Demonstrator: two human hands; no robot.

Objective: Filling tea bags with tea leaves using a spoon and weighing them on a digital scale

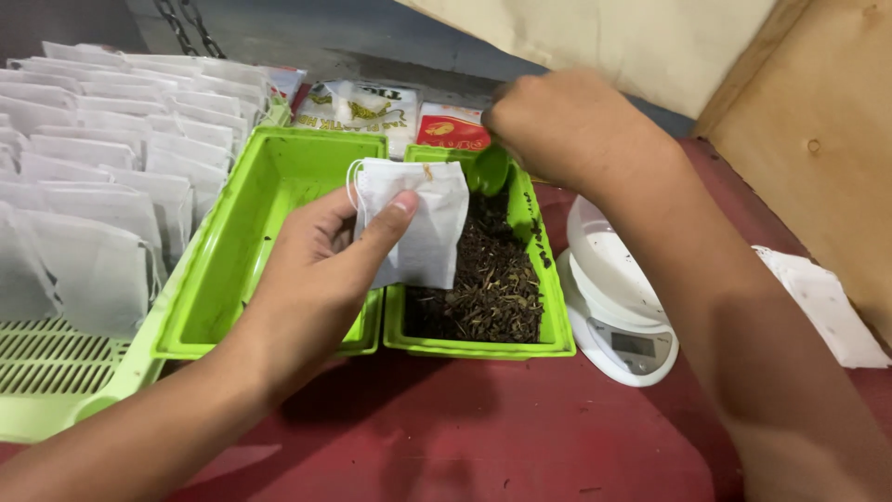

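Note:
My left hand (321,270) pinches a small white filter bag (418,223) and holds it over the near-left part of a green tray (556,321) filled with dark loose tea leaves (488,279). My right hand (567,125) grips a green scoop (490,169) at the far end of that tray, its bowl dipped toward the leaves. An empty green tray (232,270) sits just left of the tea tray, under my left hand.
Rows of white filter bags (102,167) stand in a pale green rack (56,372) at the left. A white kitchen scale (618,321) stands right of the tea tray. Printed packets (400,112) lie behind the trays. A white cloth (822,302) lies at the right on the red table (483,428).

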